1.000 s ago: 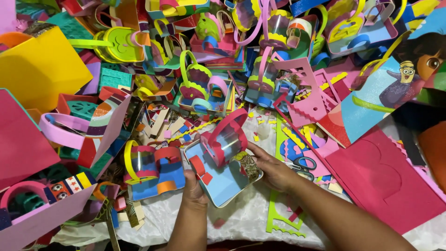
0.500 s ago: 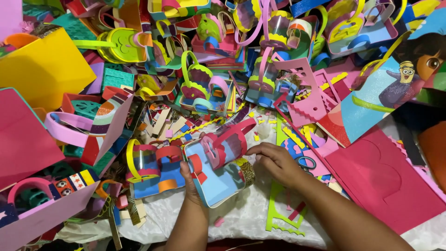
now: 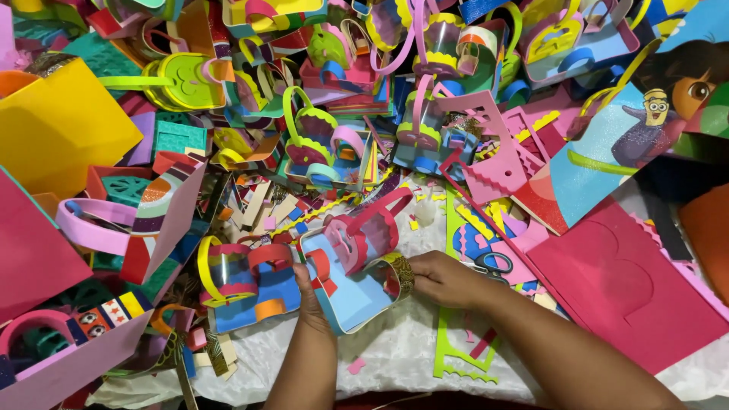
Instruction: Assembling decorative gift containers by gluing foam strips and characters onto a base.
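A light blue foam craft basket (image 3: 353, 292) with a red handle and a pink cylinder on top lies tilted at the centre of the head view. My left hand (image 3: 310, 300) grips its left side from below. My right hand (image 3: 444, 277) pinches its right edge, where a gold glitter strip (image 3: 402, 275) curls around the corner. Both forearms reach in from the bottom edge.
Heaps of colourful foam baskets (image 3: 319, 144) and offcuts fill the table. Another blue basket (image 3: 250, 285) lies left of the held one. Scissors (image 3: 493, 266) rest right of my right hand. A big yellow sheet (image 3: 61, 129), red sheets (image 3: 623, 281) and a green strip (image 3: 456, 349) lie around.
The held basket has turned slightly and shifted a little left. My right hand has moved from its lower corner up onto the gold strip at the right edge.
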